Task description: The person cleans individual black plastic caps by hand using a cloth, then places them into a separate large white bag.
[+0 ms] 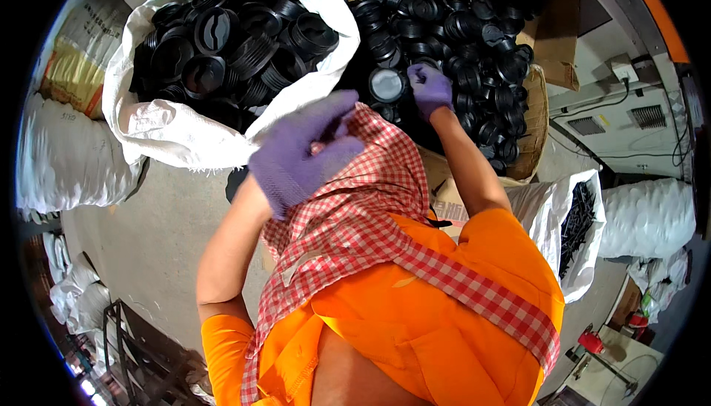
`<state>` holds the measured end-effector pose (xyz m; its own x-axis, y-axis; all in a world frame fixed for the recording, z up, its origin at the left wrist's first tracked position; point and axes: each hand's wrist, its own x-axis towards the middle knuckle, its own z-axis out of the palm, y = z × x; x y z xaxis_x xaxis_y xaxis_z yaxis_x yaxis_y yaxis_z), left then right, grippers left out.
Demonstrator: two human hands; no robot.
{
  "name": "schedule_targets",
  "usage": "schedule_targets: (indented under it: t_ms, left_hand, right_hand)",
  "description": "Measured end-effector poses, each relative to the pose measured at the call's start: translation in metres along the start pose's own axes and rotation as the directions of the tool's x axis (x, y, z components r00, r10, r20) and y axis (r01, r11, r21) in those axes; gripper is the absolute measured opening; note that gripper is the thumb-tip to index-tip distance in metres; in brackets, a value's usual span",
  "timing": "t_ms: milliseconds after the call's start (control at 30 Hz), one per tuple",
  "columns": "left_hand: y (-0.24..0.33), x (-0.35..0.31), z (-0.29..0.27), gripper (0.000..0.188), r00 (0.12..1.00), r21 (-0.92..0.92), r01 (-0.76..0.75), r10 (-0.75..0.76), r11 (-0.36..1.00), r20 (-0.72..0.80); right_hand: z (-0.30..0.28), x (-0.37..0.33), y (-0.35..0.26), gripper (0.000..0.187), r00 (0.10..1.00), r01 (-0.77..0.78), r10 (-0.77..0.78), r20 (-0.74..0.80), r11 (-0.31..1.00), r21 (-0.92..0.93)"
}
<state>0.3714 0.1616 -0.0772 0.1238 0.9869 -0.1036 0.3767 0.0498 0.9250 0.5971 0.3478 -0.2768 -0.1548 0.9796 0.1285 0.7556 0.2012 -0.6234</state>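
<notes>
One black round cap with a pale grey face (386, 85) is lying just past 12 o'clock, at the near edge of a heap of black ribbed caps (474, 73), which are too many and too overlapped to count. The right hand (431, 89), one of two in purple knitted gloves, is reaching into the heap at 1 o'clock, just beside that cap; its fingers are curling, but I cannot tell whether they are pinching anything. The left hand (296, 154) is hovering at 10 o'clock, its thumb and fingers spreading apart.

One cardboard carton (544, 121) is edging the heap toward 2 o'clock. One large open white sack (155, 132) is standing between 10 and 11 o'clock, holding larger black caps (215, 30), also overlapping beyond a sure count.

One red-and-white checked apron (348, 213) is covering the middle, over one orange shirt (415, 317) at 6 o'clock. Just past 3 o'clock, one open sack (533, 202) is holding small dark pieces (576, 225), with one full white sack (648, 217) sitting beyond it. At 9 o'clock one bulging white sack (74, 154) is resting, and one yellow-and-white sack (78, 73) is standing at 10. One pale cabinet (618, 128) is standing between 2 and 3.
</notes>
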Motion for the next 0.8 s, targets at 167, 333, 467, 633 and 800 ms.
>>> schedule_targets:
  t_ms: [167,333,467,633,800]
  left_hand:
    - [-0.085,0.021,0.041,0.076,0.988,-0.199,-0.029,-0.003,0.98,-0.154]
    - [-0.07,0.014,0.034,0.037,0.925,-0.827,0.334,-0.328,0.453,0.194]
    - [-0.048,0.007,0.041,0.036,0.919,-0.772,0.216,-0.391,0.598,-0.046]
    - [-0.035,0.001,0.028,0.04,0.76,0.778,-0.522,0.604,0.349,0.239]
    - [-0.03,-0.013,0.008,0.047,0.965,-0.566,0.252,-0.249,0.785,0.085]
  right_hand:
    - [-0.073,-0.061,-0.073,0.018,0.942,0.088,-0.249,0.224,0.83,0.551]
    - [-0.082,-0.086,-0.096,0.027,0.76,0.598,-0.647,-0.055,0.664,0.448]
    - [-0.059,-0.114,-0.112,0.033,0.873,0.354,-0.476,0.109,0.77,0.531]
    - [-0.046,-0.109,-0.11,0.031,0.768,0.278,-0.339,0.543,0.941,0.194]
    - [-0.071,-0.086,-0.112,0.012,0.285,-0.499,-0.612,0.738,0.563,0.659]
